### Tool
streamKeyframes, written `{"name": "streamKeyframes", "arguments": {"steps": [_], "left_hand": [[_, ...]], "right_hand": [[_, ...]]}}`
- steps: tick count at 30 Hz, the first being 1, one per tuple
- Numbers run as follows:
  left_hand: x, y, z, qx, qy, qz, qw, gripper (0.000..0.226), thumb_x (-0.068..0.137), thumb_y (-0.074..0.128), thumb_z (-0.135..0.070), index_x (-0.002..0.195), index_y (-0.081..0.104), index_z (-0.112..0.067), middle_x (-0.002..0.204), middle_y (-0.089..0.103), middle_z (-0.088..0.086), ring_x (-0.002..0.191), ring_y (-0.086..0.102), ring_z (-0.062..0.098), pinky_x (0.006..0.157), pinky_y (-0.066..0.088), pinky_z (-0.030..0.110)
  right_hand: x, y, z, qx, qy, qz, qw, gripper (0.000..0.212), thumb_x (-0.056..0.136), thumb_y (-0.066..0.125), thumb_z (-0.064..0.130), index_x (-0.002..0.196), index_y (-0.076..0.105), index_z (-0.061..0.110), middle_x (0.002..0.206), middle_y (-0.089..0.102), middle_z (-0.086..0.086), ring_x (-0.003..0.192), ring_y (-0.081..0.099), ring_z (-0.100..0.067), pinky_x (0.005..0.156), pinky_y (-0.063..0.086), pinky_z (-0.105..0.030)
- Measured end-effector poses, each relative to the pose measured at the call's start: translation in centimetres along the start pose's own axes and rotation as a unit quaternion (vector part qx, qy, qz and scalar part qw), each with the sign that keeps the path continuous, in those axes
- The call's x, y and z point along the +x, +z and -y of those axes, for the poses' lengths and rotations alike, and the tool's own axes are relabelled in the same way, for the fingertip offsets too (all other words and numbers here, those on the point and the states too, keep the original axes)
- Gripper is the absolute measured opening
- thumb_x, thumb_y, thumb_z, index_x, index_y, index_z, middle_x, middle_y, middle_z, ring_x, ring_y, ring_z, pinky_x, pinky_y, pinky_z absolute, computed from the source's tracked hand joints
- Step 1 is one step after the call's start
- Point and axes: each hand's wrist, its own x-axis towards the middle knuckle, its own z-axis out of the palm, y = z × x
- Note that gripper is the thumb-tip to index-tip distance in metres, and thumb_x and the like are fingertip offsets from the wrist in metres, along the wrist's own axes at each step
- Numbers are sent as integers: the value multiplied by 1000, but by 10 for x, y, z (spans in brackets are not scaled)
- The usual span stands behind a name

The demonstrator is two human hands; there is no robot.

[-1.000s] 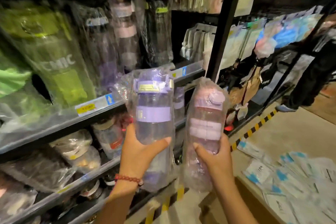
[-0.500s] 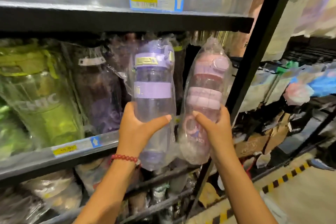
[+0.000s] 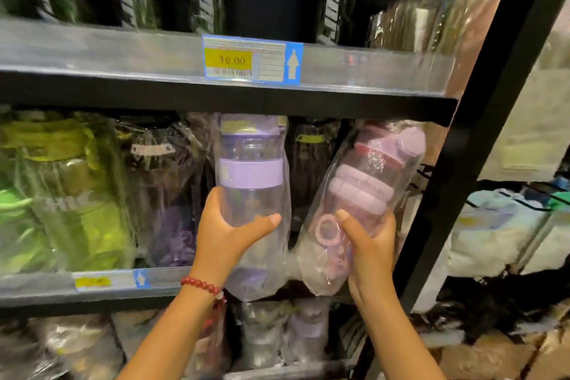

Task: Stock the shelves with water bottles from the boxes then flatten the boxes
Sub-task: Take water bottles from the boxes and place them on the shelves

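- Two wrapped bottles held up in front of the middle shelf [image 3: 37, 285], one in each hand; entries run left to right.
- Green bottle [image 3: 66, 194], on the middle shelf at far left, in clear wrap; pale lettering on its side, too blurred to read.
- Dark bottle [image 3: 160, 182], just right of the green one, wrapped; small pale tag near its top, unreadable.
- Lower price tag [image 3: 111, 280], on the middle shelf's front rail: yellow patch, figures blurred, white arrow on blue pointing up.
- Left hand [image 3: 228, 233], red bead bracelet [image 3: 202, 285] at the wrist; fingers and thumb wrapped round the lower body of the purple bottle.
- Purple bottle [image 3: 249, 170], upright, clear body, lilac cap and band, in a plastic bag; a yellowish sticker on the cap, not legible. Its top sits just under the upper shelf [image 3: 92, 86].
- Upper price tag [image 3: 251, 60], on the upper shelf's rail: "16.00" on yellow, barcode below, white up-arrow on blue.
- Pink bottle [image 3: 367, 182], bagged, tilted with its cap to the right, close beside the purple bottle; pink rings and cap, no readable print.
- Right hand [image 3: 368, 248], gripping the pink bottle's lower half, thumb across its front.
- Black upright post [image 3: 481, 139], at the shelf's right end.
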Motion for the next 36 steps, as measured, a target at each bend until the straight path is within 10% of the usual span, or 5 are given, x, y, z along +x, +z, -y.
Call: {"name": "streamKeyframes", "arguments": {"steps": [6,14,23,28,36], "left_hand": [[17,-1,6,18,13,-9,1000,89,39,80,-44,120,52,-18,117,63,2,105,62,13,85,52,30],[22,12,16,70,53,-59,994,66,41,83,-31,94,42,-32,98,53,-14,81,55,-22,66,43,1],[31,13,30,98,75,-116,986,68,54,89,-2,90,39,-31,98,50,-13,82,54,-17,68,44,2],[19,12,44,139,54,-61,987,67,55,90,-8,94,40,-29,99,52,-14,85,54,-20,68,43,1],[20,0,39,196,-49,3,979,84,54,90,-32,111,30,-18,104,42,-18,97,46,6,68,39,12]], "right_hand": [[21,8,-13,94,5,20,995,76,64,67,14,135,39,11,120,59,-9,100,64,-15,78,56,-27],[34,8,-22,-5,-68,13,998,94,50,76,40,132,34,21,124,53,2,110,57,-2,91,49,-21],[33,12,-32,-139,-143,-7,980,84,64,85,6,126,29,14,118,45,11,96,50,15,78,38,3],[25,13,-50,-204,-136,25,969,93,60,89,19,129,27,19,129,43,-5,117,49,-18,92,44,-20],[31,15,-55,-248,-131,66,958,112,50,85,46,138,19,24,134,33,4,126,40,-18,101,39,-29]]}}
